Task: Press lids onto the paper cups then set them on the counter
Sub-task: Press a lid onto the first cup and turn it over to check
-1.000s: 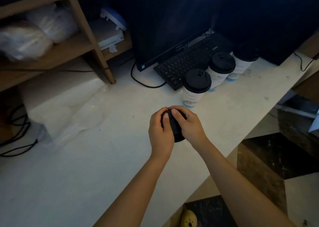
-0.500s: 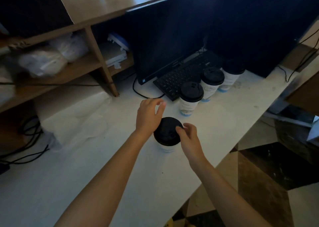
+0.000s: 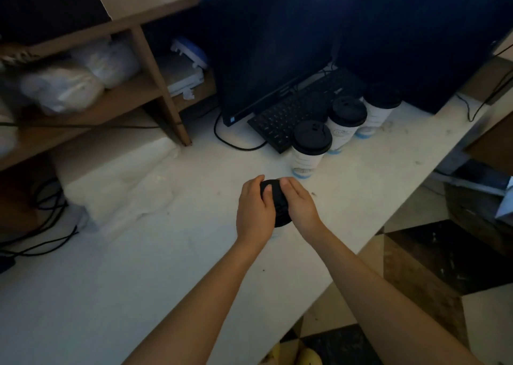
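i count four black lids in all: three on the standing paper cups [image 3: 306, 157], [image 3: 344, 130], [image 3: 376, 114] lined up by the keyboard [image 3: 299, 109], and one black lid [image 3: 279, 206] under my two hands, left hand [image 3: 255, 212] and right hand [image 3: 301, 206]. so three cups show plainly; a fourth is mostly hidden beneath the hands. one keyboard, one monitor [image 3: 272, 48], two white bags [image 3: 59, 89], [image 3: 111, 61] on the shelf.

Both my hands are on the black lid [image 3: 279, 206], left hand [image 3: 255, 212] and right hand [image 3: 301, 206] pressing down, cup mostly hidden underneath. Three lidded cups [image 3: 311, 148] sit by the keyboard [image 3: 291, 111] (pretty dim here).
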`<state>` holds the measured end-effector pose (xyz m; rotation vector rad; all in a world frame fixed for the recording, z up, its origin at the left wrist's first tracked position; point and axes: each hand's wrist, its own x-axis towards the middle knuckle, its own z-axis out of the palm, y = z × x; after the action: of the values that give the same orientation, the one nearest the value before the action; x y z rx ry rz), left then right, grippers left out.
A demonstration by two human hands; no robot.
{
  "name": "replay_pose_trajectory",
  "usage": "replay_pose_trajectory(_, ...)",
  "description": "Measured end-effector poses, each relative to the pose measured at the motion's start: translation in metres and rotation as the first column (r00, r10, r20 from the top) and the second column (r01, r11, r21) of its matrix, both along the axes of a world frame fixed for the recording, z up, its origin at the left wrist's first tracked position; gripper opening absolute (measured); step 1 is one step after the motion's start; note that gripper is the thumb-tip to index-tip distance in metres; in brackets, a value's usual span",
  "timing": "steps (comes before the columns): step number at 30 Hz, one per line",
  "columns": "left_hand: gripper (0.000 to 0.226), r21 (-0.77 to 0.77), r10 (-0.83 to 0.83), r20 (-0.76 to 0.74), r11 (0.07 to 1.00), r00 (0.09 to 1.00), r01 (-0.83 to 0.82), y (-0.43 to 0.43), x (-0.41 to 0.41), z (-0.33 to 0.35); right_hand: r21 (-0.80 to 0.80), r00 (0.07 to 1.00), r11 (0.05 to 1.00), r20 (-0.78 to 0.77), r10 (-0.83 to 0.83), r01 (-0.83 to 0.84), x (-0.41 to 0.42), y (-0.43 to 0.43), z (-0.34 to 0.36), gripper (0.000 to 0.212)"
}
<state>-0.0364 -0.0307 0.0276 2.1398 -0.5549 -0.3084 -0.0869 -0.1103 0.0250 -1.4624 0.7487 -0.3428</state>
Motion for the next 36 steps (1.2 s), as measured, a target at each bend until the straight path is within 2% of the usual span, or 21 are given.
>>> replay_pose_trajectory(3,0.048,0.119,-0.09,-0.064,0.988,0.994,0.097,0.003,0.01,0.006,0.044,0.996,0.995,-0.017,0.092,-0.091,-0.013,-0.005,0.003,0.038)
replay_pose_trajectory(4,0.052,0.202,-0.111,-0.046,0.972,0.993,0.118,0.003,0.013,0.011,0.062,0.996,0.994,-0.005,0.088,-0.087,-0.023,-0.008,0.0,0.037)
replay_pose_trajectory(6,0.059,0.362,-0.156,0.082,0.925,0.984,0.116,0.002,0.014,0.021,0.02,0.994,0.994,0.018,0.111,-0.112,-0.047,-0.01,-0.017,0.035)
replay_pose_trajectory(8,0.064,0.451,-0.262,0.194,0.88,0.945,0.151,-0.006,0.011,0.028,-0.05,0.971,0.97,-0.005,0.238,-0.238,-0.06,-0.005,-0.039,0.05)
replay_pose_trajectory(10,0.07,0.554,-0.38,0.196,0.804,0.904,0.218,-0.015,0.006,0.027,-0.149,0.932,0.92,-0.04,0.36,-0.362,-0.062,0.005,-0.057,0.073)
replay_pose_trajectory(13,0.067,0.624,-0.418,0.257,0.76,0.871,0.18,-0.017,-0.003,0.016,-0.153,0.931,0.92,-0.006,0.365,-0.362,-0.041,0.008,-0.068,0.096)
replay_pose_trajectory(16,0.057,0.617,-0.414,0.341,0.776,0.844,0.131,-0.017,-0.004,0.013,-0.16,0.941,0.929,0.001,0.339,-0.334,-0.024,0.0,-0.078,0.092)
replay_pose_trajectory(20,0.061,0.668,-0.498,0.333,0.724,0.801,0.172,-0.017,0.001,0.013,-0.201,0.932,0.911,-0.035,0.361,-0.361,-0.018,-0.009,-0.091,0.084)
replay_pose_trajectory(24,0.069,0.706,-0.623,0.314,0.658,0.717,0.262,-0.013,0.012,0.015,-0.226,0.939,0.918,0.033,0.342,-0.326,-0.015,-0.01,-0.1,0.076)
replay_pose_trajectory(26,0.078,0.725,-0.702,0.313,0.612,0.639,0.316,-0.011,0.019,0.019,-0.212,0.944,0.929,0.069,0.324,-0.303,-0.013,-0.01,-0.102,0.074)
replay_pose_trajectory(28,0.079,0.735,-0.779,0.264,0.545,0.569,0.405,-0.01,0.026,0.024,-0.173,0.95,0.947,0.108,0.291,-0.271,-0.012,-0.007,-0.099,0.073)
replay_pose_trajectory(30,0.077,0.705,-0.82,0.189,0.496,0.54,0.506,-0.009,0.032,0.031,-0.149,0.959,0.96,0.125,0.255,-0.236,-0.013,-0.002,-0.094,0.075)
replay_pose_trajectory(32,0.066,0.612,-0.792,0.105,0.528,0.602,0.588,-0.009,0.037,0.038,-0.136,0.956,0.959,0.123,0.265,-0.249,-0.018,0.002,-0.093,0.079)
replay_pose_trajectory(33,0.061,0.564,-0.746,0.094,0.586,0.659,0.582,-0.01,0.036,0.039,-0.127,0.95,0.953,0.117,0.291,-0.276,-0.021,0.002,-0.095,0.081)
replay_pose_trajectory(35,0.057,0.526,-0.62,0.193,0.719,0.761,0.453,-0.014,0.028,0.036,-0.118,0.927,0.93,0.105,0.359,-0.347,-0.028,-0.001,-0.097,0.082)
replay_pose_trajectory(36,0.055,0.546,-0.565,0.247,0.752,0.787,0.369,-0.018,0.023,0.034,-0.117,0.917,0.919,0.098,0.387,-0.376,-0.031,-0.003,-0.097,0.081)
